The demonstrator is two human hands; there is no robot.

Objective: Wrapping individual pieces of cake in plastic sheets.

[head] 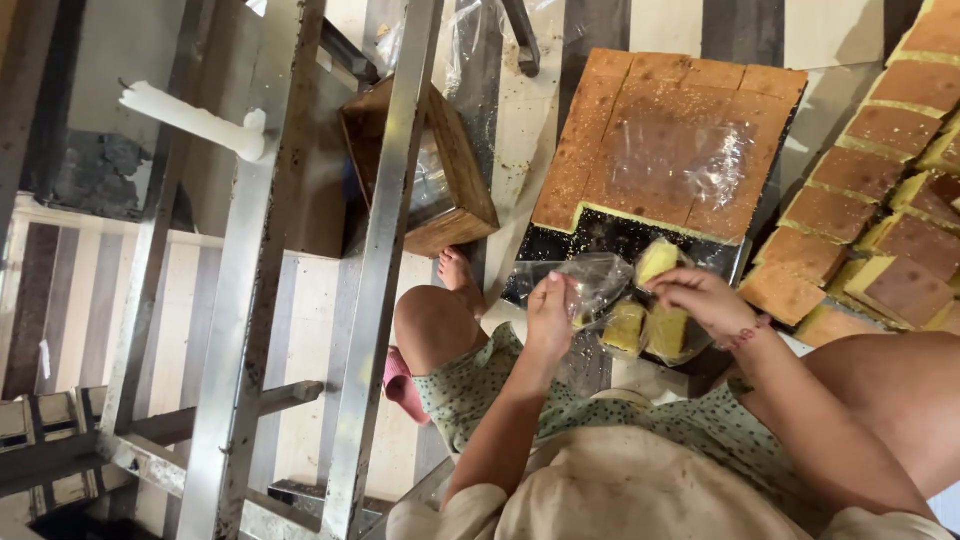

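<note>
A person's left hand (pixel 550 312) pinches the clear bag (pixel 590 290) open while right-hand fingers (pixel 672 290) grip a yellow cake slice (pixel 657 260) at its mouth; a loose pinch could spill slices beside the cake tray (pixel 620 238) beyond.

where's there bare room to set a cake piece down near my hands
Bare black tray corner, bordered by the slab cake edge and the clear bag. Crowded at right, where cut cake pieces pile close together.

Both hands, left (pixel 550 315) and right (pixel 700 298), pinch closed.
</note>
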